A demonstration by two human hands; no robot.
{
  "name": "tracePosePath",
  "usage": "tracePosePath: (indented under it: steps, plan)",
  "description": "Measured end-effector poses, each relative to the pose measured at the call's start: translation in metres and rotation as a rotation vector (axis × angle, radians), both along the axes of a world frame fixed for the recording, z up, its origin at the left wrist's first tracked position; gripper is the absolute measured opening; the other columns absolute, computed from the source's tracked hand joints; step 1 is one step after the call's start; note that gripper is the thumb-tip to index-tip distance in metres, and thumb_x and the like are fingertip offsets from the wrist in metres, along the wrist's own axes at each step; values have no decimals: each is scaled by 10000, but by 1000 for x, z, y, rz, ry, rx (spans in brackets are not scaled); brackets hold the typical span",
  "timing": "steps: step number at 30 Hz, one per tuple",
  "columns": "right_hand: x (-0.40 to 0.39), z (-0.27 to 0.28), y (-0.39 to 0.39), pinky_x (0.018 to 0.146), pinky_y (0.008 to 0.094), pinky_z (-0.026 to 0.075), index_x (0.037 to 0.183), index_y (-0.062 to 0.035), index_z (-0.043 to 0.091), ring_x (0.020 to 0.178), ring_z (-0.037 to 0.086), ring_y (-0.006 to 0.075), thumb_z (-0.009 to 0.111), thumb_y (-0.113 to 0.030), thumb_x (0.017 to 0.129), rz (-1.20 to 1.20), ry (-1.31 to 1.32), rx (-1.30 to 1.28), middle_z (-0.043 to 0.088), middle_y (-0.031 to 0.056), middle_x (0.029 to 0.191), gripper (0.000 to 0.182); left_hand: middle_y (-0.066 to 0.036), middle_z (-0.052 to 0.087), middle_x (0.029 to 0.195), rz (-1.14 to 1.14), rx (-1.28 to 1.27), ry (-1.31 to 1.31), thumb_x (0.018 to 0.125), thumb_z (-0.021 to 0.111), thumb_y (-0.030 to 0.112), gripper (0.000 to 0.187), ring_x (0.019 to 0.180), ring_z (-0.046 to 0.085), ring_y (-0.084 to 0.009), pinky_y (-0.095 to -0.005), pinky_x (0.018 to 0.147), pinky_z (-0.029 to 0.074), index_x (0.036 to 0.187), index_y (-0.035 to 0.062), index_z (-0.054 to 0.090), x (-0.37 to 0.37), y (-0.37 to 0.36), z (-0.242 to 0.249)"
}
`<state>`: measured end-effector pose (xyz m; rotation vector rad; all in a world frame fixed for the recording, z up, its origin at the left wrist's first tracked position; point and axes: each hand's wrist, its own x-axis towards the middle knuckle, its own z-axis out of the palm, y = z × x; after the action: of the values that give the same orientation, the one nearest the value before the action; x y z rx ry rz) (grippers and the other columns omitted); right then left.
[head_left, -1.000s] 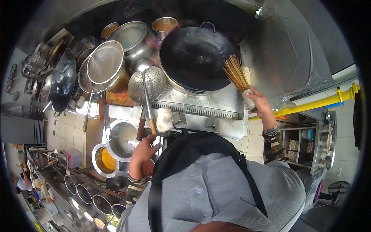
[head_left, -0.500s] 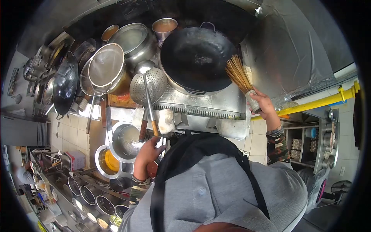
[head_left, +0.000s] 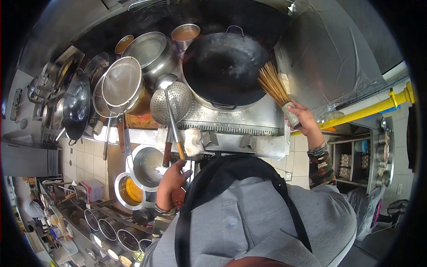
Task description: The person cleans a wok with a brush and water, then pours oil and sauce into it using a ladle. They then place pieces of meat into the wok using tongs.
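Observation:
My right hand [head_left: 304, 118] is wrapped round the bound handle of a bamboo wok brush [head_left: 275, 85], whose bristles point up and left at the rim of a large black wok [head_left: 224, 66]. The wok sits on the steel range [head_left: 231, 122] with wet, shiny patches inside. My left hand [head_left: 172, 181] is low at the range's front edge, just below the wooden handle end of a ladle [head_left: 173, 120]. Its fingers are apart and partly hidden, and I see nothing held in them. Under the ladle lies a perforated skimmer [head_left: 181, 100].
Left of the wok stand a lidded steel pot [head_left: 162, 64], a mesh strainer [head_left: 121, 80] and a cup of brown liquid [head_left: 186, 33]. A folded white cloth [head_left: 193, 141] lies on the front edge. A yellow pipe [head_left: 356, 116] runs at right. Below left is a pot of yellow liquid [head_left: 132, 190].
The view has shifted slightly. My right hand still holds the brush at the wok's right rim, and my left hand stays by the front edge, its fingers slightly changed.

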<state>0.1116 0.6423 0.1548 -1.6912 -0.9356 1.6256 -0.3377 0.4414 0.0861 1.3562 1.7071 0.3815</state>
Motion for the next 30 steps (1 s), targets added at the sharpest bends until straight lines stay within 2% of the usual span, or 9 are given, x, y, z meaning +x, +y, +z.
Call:
tracePosePath:
  steps: [16,19,20,22,25,27,29,30]
  plan:
    - [5,-6,0,397,315,441,1418,-124,353,529,569,187,668,-252,821,6,-4,8,621,98,876,686,-239,609,1116,-25,-4,30,787,679,274,529,1005,611,-353,-384,852,477,1202,-19,532,2,3,-2]
    - [14,-16,4,433,318,470,1380,-104,420,592,602,177,684,-253,807,65,-96,99,639,108,911,647,-240,606,1123,-5,-15,14,788,673,281,537,1009,611,-351,-384,859,474,1205,-25,530,5,4,8]
    - [21,-21,13,466,310,487,1355,-92,454,627,612,168,695,-241,800,125,-316,330,647,105,938,624,-240,606,1123,-4,-14,16,788,673,281,537,1009,611,-351,-384,859,474,1205,-25,530,4,4,8]
    - [9,6,24,531,289,509,1322,-78,498,685,620,150,714,-219,787,129,-491,529,657,93,990,594,-239,605,1128,-2,-24,5,792,667,289,540,1027,605,-347,-382,868,471,1206,-30,529,0,2,3]
    - [-14,68,58,565,275,511,1333,-98,492,688,601,136,729,-193,780,-44,-164,641,659,65,1004,609,-234,605,1132,14,4,-42,794,665,292,544,1040,600,-347,-379,876,468,1215,-22,525,-7,-4,-10]
    - [-28,84,97,551,281,509,1341,-118,484,681,595,123,710,-244,798,-127,-128,763,659,61,985,601,-232,607,1130,14,9,-31,796,665,295,544,1042,600,-343,-377,878,467,1218,-19,525,-5,-6,0]
    - [-45,77,138,539,294,512,1334,-126,490,676,625,148,680,-306,811,-213,-489,748,672,86,970,585,-230,608,1127,17,16,-18,797,665,297,544,1045,600,-339,-376,880,466,1220,-15,525,-3,-11,4]
    - [-48,48,166,542,310,516,1276,-116,540,681,637,178,659,-327,816,-201,-569,734,678,111,948,519,-229,608,1129,34,14,-31,798,666,296,543,1044,602,-332,-374,877,467,1222,-13,524,-2,-15,2]
